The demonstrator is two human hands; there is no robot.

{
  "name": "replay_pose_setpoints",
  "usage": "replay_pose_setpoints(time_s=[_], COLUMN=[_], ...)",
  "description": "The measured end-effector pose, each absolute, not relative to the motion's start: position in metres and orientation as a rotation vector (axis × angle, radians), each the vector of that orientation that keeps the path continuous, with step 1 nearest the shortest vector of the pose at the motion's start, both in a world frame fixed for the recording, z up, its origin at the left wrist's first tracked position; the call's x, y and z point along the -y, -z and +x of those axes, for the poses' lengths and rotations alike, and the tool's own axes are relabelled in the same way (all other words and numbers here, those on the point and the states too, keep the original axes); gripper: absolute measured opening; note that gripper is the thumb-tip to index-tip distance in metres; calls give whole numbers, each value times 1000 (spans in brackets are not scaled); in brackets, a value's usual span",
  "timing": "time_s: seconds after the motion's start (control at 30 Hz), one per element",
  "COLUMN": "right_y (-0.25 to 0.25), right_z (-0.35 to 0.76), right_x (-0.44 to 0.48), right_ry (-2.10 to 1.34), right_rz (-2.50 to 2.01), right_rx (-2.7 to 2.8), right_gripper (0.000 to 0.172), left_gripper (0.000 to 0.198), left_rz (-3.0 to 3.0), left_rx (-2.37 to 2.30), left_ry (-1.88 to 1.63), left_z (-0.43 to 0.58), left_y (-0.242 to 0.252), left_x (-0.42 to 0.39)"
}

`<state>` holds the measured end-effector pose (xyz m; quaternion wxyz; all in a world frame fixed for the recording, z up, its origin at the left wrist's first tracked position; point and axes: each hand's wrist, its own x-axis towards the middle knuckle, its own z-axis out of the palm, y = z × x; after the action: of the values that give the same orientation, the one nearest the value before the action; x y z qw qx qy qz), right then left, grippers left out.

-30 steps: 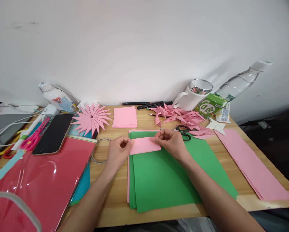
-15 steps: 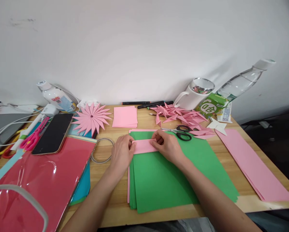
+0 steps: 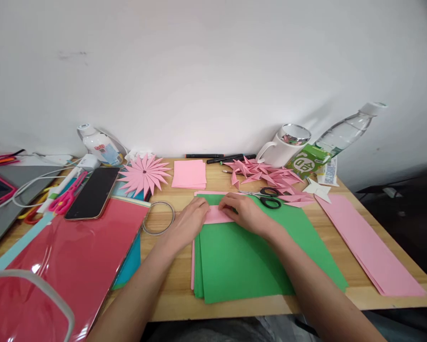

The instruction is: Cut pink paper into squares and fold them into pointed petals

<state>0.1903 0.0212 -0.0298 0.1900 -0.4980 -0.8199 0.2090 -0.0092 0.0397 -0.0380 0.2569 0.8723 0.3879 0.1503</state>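
A small folded piece of pink paper point(image 3: 217, 216) lies near the top of a stack of green sheets point(image 3: 252, 266). My left hand point(image 3: 192, 217) presses its fingers together on the paper's left end. On its right end, the bent fingers and thumb of my right hand point(image 3: 247, 213) hold it down. Part of the paper is hidden beneath both hands. Just beyond my right hand, black-handled scissors point(image 3: 269, 197) rest at the stack's upper edge.
Pink square sheets point(image 3: 189, 174), a pink pointed paper wheel point(image 3: 144, 172) and folded pink pieces point(image 3: 266, 173) lie along the back. A white mug point(image 3: 283, 147) and a clear bottle point(image 3: 344, 130) stand at right. A phone point(image 3: 92, 194) lies on the left; pink strips point(image 3: 370, 247) lie right.
My left hand has moved right along the pink paper, closer to my right hand, so less of the paper shows. The whole view has shifted slightly.
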Motion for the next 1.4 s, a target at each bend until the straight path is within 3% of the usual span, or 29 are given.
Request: replay_pose_setpoints(time_s=[0.2,0.6,0.9,1.4], right_y=[12,5,14,4], right_z=[183,174,171,184], right_x=[-26,-22,-13,5], right_ry=[-578,-587,-602,-513], right_rz=[-1507,-1539,-1642,-1860], right_rx=[2595,2739,2610,2571], right_gripper=[11,14,18,20], left_gripper=[7,3,22,23], left_rz=[2516,2566,2499,2590], left_rx=[-1115,-1036,-944,-842], left_ry=[-92,-32,-74,-46], left_z=[2,8,4,-14], left_y=[22,15,7,16], left_x=[-44,-45,-46,-56])
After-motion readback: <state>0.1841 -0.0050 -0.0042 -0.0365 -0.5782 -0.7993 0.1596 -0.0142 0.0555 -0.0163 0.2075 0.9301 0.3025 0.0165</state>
